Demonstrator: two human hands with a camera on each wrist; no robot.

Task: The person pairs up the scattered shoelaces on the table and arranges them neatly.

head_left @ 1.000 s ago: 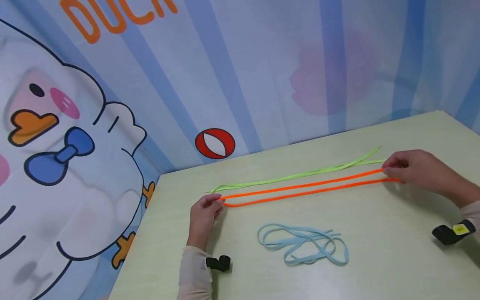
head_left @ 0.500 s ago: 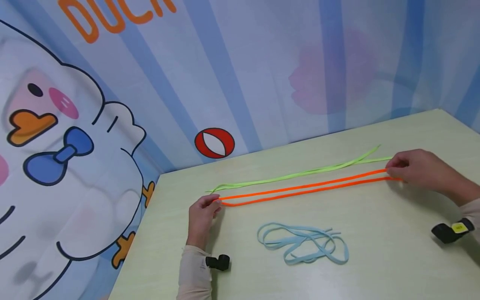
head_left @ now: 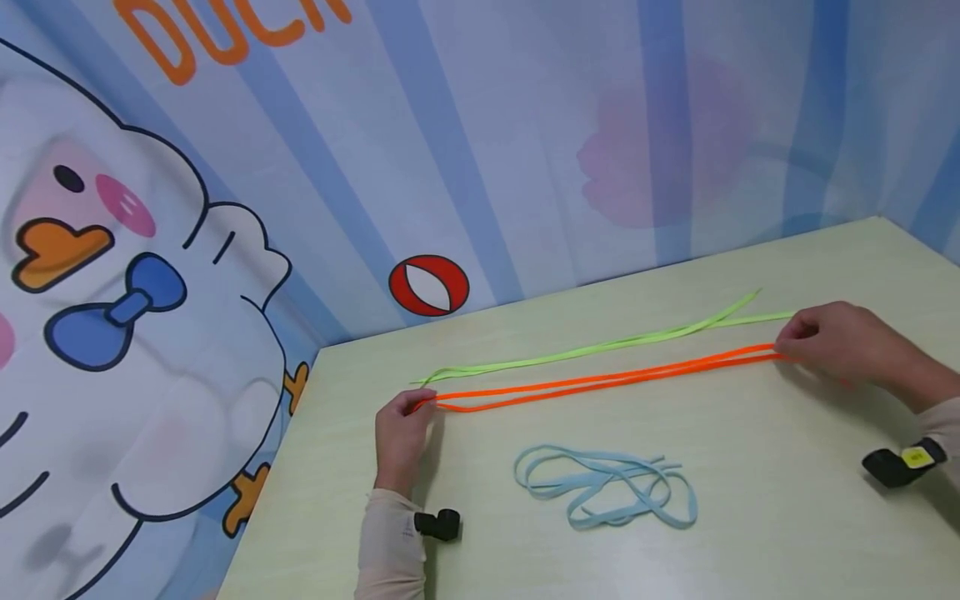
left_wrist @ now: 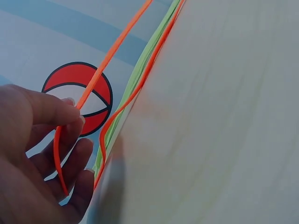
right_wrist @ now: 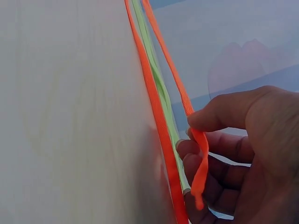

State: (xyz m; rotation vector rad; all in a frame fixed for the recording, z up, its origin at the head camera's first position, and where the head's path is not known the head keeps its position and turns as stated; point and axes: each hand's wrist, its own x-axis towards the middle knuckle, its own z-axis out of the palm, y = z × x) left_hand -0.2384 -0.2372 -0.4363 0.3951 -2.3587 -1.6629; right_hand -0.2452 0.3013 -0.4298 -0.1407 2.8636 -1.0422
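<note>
Head view: orange lace (head_left: 652, 372) is stretched in 2 strands over the tbl (head_left: 757, 500), held btwn L hand (head_left: 400, 437) at one end & R hand (head_left: 847, 342) at the other. Strands are brought tog. nr R hand, spread a bit nr L hand. Green lace (head_left: 585, 352) is laid just behind, approx. parallel, w/ its R end forked. Blue lace (head_left: 588, 481) is left in loose loops on the near side, well apart from both hands. Tbl is backed by a printed cloth (head_left: 525, 125) w/ duck & red ball.

L wrist view: one orange strand is pinched btwn thumb & index; other fingers are loosely curled, w/ the strand looped down in front of them. The 2nd strand is seen running lower, beside green lace.

R wrist view: one orange strand is clamped btwn thumb & index, its short end hung across the other curled fingers. 2nd strand is seen passing below; whether it's gripped can't be told.
</note>
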